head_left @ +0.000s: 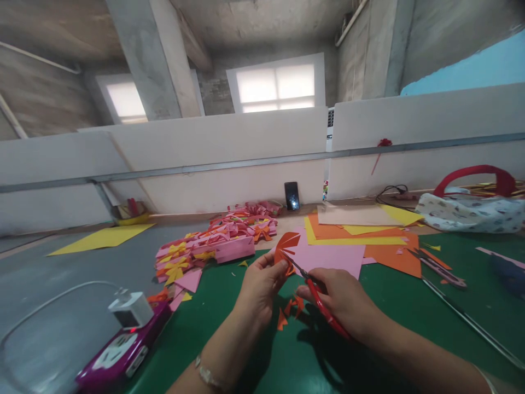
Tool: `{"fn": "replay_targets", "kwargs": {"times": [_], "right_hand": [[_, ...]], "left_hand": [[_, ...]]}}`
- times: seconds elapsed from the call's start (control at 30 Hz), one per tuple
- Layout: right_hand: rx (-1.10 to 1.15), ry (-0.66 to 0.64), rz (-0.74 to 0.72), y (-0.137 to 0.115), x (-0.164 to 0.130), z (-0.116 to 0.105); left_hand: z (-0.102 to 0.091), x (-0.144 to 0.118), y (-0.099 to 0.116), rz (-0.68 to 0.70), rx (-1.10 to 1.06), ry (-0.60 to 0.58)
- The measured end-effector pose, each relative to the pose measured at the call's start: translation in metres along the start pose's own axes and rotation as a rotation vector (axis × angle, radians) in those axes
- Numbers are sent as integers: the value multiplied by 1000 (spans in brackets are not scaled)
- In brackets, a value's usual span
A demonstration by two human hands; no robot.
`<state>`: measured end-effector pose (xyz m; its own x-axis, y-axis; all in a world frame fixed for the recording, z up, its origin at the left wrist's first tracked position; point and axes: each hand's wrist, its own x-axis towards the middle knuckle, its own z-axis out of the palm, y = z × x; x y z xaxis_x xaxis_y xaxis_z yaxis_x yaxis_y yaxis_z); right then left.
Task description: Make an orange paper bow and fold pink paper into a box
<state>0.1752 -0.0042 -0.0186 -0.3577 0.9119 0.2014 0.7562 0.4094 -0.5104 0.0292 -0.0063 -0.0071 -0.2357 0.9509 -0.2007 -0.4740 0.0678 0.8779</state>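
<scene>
Between the thumb and fingers of my left hand is an orange paper cutout with slits along one side. My right hand is closed around the handles of red-handled scissors. The scissor tips reach the edge of the cutout, close to my left thumb. Small orange paper scraps lie on the green mat below my hands. Behind my left hand rises a pile of pink, orange and yellow paper pieces.
Paper sheets in pink, orange and yellow lie behind my right hand. A phone leans against the back board. At right are another pair of scissors, a metal rod and a cloth bag. A purple power strip with a charger sits left.
</scene>
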Motion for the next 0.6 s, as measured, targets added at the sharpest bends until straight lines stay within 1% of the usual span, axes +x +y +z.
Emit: {"fn": "replay_targets", "kwargs": {"times": [0.33, 0.6], "right_hand": [[-59, 3, -4, 1, 0, 0], [-109, -10, 13, 0, -1, -5]], "left_hand": [[1, 0, 1, -19, -7, 4], [-1, 1, -1, -19, 7, -2]]}}
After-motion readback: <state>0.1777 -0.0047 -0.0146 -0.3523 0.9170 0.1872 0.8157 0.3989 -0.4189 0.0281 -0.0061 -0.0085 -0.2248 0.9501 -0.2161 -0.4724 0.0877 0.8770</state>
